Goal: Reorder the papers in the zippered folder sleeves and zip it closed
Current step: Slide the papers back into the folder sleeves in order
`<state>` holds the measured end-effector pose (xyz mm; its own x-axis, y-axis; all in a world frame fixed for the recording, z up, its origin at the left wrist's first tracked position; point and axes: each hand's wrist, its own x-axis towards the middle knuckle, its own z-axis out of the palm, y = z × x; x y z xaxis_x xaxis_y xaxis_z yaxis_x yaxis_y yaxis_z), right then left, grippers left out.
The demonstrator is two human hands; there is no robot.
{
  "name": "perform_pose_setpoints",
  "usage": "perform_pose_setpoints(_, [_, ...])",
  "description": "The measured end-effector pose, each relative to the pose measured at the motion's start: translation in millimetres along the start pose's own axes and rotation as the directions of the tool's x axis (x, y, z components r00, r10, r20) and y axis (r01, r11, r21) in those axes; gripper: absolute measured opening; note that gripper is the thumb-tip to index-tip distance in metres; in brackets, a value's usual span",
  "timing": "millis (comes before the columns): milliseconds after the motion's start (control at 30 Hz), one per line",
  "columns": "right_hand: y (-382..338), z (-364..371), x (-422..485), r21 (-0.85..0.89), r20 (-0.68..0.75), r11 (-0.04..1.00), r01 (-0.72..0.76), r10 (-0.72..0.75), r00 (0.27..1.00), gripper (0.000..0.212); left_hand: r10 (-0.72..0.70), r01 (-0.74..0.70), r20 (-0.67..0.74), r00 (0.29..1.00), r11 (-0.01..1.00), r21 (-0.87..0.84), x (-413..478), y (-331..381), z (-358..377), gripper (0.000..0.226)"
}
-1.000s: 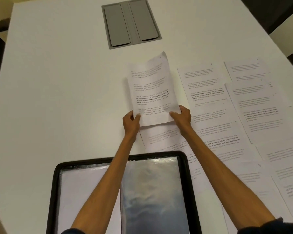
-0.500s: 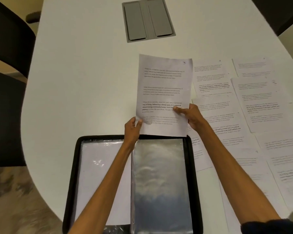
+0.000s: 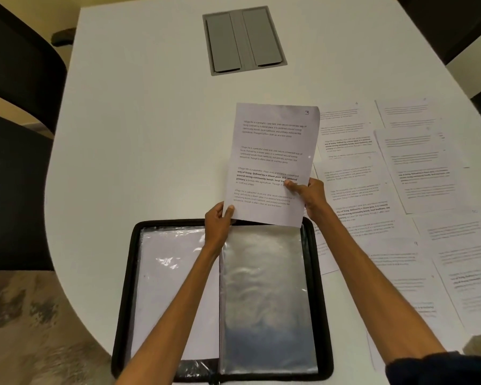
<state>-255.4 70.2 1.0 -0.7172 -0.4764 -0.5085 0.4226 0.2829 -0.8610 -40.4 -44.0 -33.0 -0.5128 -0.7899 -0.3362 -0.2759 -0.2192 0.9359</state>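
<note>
Overhead, both hands grasp one printed sheet (image 3: 272,162) above the far edge of the open zippered folder (image 3: 122,287): the left hand (image 3: 218,220) pinches its lower left corner, the right hand (image 3: 310,194) its right edge. More papers (image 3: 417,190) lie spread just right of the folder on the white table (image 3: 139,134).

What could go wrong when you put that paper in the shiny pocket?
The white printed sheet, pinched by the left hand and right hand, might crumple against the mouth of the clear plastic sleeve of the black zippered folder. It could go in the wrong order, since similar loose white pages lie spread beside it.
</note>
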Motion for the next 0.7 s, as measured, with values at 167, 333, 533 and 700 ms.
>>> perform_pose_setpoints(167, [-1.3, -2.9, 3.9, 0.009, -0.03, 1.0, 0.0, 0.001, 1.0, 0.034, 0.095, -0.099, 0.029, 0.995, 0.936, 0.338, -11.8, -28.4, 4.8, 0.039])
perform_pose_setpoints(333, [4.9, -2.0, 2.4, -0.004, -0.031, 1.0, 0.001, -0.001, 1.0, 0.033, 0.245, -0.331, 0.228, 0.942, 0.588, 0.738, -29.5, -59.8, 12.8, 0.037])
perform_pose_setpoints(533, [15.4, 1.6, 1.5, -0.022, -0.022, 1.0, 0.004, -0.004, 1.0, 0.032, 0.276, -0.3, 0.179, 0.944, 0.497, 0.814, -38.0, -67.2, 16.8, 0.027])
perform_pose_setpoints(700, [13.1, 10.7, 4.4, -0.006, -0.012, 1.0, 0.029, -0.029, 1.0, 0.03, 0.331, -0.344, 0.189, 0.925, 0.515, 0.785, -29.1, -58.0, 16.3, 0.004])
